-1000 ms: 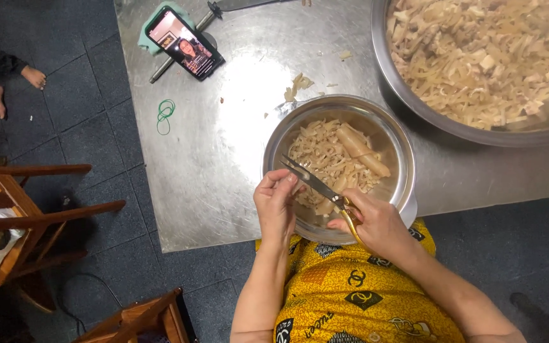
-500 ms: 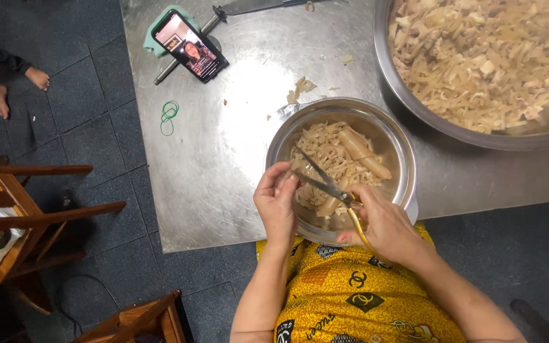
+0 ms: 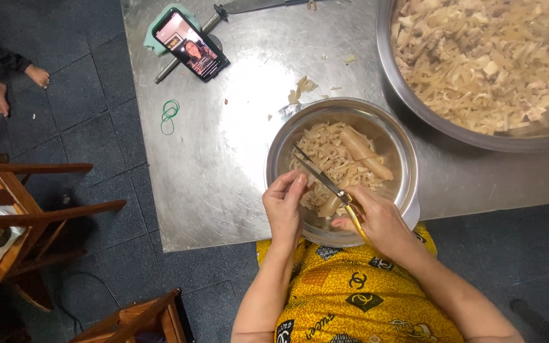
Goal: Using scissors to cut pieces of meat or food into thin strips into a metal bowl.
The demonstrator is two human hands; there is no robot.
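A small steel bowl (image 3: pixel 401 159) sits at the near edge of a metal table (image 3: pixel 223 159) and holds pale cut strips and two whole tube-shaped pieces (image 3: pixel 363 152). My right hand (image 3: pixel 379 219) grips yellow-handled scissors (image 3: pixel 322 178) whose blades are parted over the bowl. My left hand (image 3: pixel 285 206) pinches a pale strip at the bowl's near left rim, right beside the blades.
A large steel basin (image 3: pixel 478 136) full of pale strips fills the far right. A phone (image 3: pixel 190 44) leans on a stand at the far left, with a knife (image 3: pixel 255 6) behind it. Green rubber bands (image 3: pixel 169 114) lie on the floor. Wooden chairs (image 3: pixel 39 209) stand left; another person's feet (image 3: pixel 14 86) show.
The scissor blades went from nearly together to parted. My left hand has shifted slightly toward the blades while holding the strip.
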